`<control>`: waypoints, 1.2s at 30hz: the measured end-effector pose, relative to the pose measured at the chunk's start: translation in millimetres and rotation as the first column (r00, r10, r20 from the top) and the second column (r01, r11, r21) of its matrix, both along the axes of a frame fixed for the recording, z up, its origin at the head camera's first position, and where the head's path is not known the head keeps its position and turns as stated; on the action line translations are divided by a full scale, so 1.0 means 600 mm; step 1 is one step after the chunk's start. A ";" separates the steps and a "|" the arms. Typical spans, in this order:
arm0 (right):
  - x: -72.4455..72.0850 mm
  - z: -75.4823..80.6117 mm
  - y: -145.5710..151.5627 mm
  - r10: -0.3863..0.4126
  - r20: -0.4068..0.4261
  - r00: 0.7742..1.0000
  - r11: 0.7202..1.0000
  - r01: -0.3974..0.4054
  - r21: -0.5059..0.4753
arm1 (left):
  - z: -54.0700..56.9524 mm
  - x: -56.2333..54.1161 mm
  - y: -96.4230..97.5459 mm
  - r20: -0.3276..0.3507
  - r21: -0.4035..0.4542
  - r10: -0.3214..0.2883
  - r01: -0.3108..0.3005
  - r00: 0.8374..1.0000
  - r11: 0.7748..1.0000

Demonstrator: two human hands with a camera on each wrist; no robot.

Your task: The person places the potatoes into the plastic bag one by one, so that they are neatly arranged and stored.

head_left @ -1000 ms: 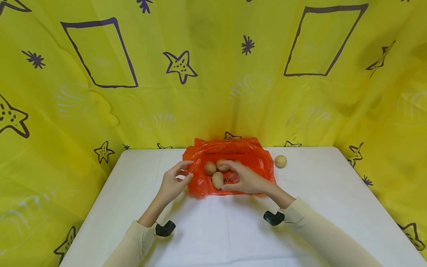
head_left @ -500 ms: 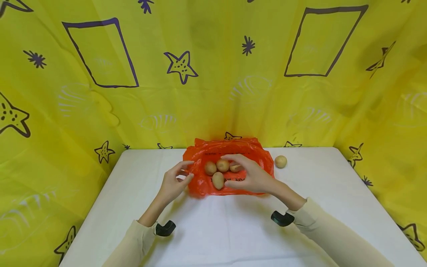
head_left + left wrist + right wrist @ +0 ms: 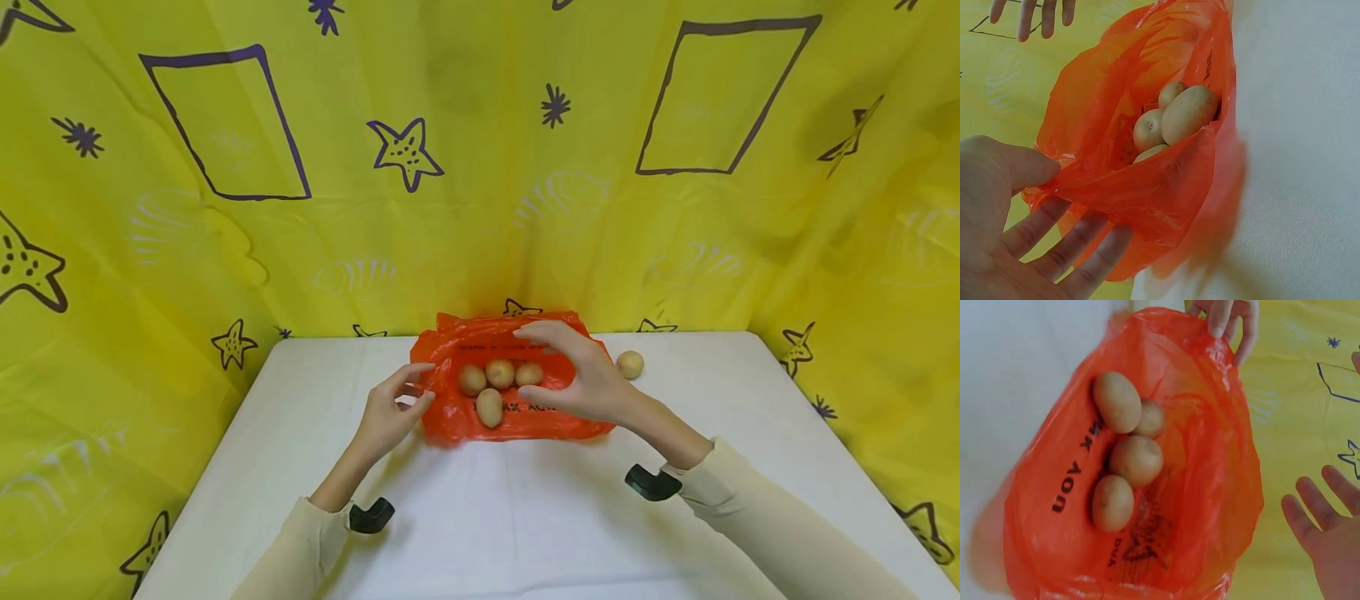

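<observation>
An opened red plastic bag [image 3: 450, 425] with black print lies on its side at the back of the table, its mouth facing me. Several potatoes [image 3: 490, 408] are clustered inside it. At the bag's left edge my left hand [image 3: 388, 418] grips the plastic, thumb inside and fingers behind, as the left wrist view shows. My right hand [image 3: 592, 385] hovers over the bag's right part, thumb and fingers spread apart around nothing. One more potato [image 3: 630, 364] rests on the table just right of the bag.
A white cloth [image 3: 480, 517] covers the table. Yellow patterned sheeting [image 3: 480, 233] hangs close behind the bag and along both sides. Each wrist carries a dark camera [image 3: 653, 482].
My right hand has drawn back to the right and up from the potatoes, uncovering the ones at the right of the cluster. The left hand keeps its place on the bag.
</observation>
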State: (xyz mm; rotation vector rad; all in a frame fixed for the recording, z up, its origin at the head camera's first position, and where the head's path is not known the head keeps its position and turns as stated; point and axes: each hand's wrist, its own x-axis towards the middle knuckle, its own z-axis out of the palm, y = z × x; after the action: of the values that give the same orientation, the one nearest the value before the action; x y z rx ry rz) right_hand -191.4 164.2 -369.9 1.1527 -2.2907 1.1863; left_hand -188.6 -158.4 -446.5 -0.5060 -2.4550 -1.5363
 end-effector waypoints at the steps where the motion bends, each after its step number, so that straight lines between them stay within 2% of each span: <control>1: 0.000 0.000 0.003 -0.008 -0.009 1.000 1.000 0.008 -0.001 | -0.001 0.000 0.000 0.006 -0.001 0.002 -0.002 1.000 1.000; 8: -0.013 -0.004 0.022 -0.052 -0.143 0.988 0.998 0.048 -0.033 | 0.000 0.000 -0.001 0.003 0.004 0.002 -0.002 1.000 1.000; 11: -0.021 -0.007 0.038 -0.102 -0.194 0.976 0.995 0.099 -0.024 | 0.001 -0.001 -0.001 0.000 0.010 0.004 -0.004 1.000 1.000; 14: -0.029 -0.011 0.057 -0.159 -0.208 0.965 0.987 0.160 -0.012 | 0.002 0.000 0.000 0.006 0.010 0.016 -0.016 1.000 1.000; 18: -0.040 -0.016 0.083 -0.225 -0.185 0.957 0.974 0.228 -0.006 | 0.009 0.006 0.006 0.006 0.003 0.032 -0.032 0.999 0.999; 24: -0.052 -0.023 0.119 -0.312 -0.118 0.943 0.949 0.314 -0.003 | 0.051 0.031 0.019 0.016 0.004 0.025 -0.025 1.000 1.000; 27: -0.056 -0.028 0.136 -0.344 -0.091 0.935 0.939 0.345 -0.005 | 0.063 0.038 0.021 0.013 0.008 0.017 -0.017 1.000 1.000; 32: -0.061 -0.038 0.162 -0.393 -0.061 0.918 0.919 0.393 -0.009 | 0.066 0.039 0.023 -0.002 0.020 0.007 -0.007 1.000 1.000; 36: -0.066 -0.048 0.178 -0.429 -0.062 0.901 0.903 0.430 -0.007 | 0.061 0.037 0.023 -0.004 0.021 0.002 -0.001 1.000 1.000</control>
State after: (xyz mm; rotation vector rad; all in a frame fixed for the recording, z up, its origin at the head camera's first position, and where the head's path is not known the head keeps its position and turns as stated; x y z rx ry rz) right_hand -231.3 271.2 -398.8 0.6199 -2.3354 0.9565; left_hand -166.5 -144.8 -410.0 -0.5027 -2.4327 -1.5578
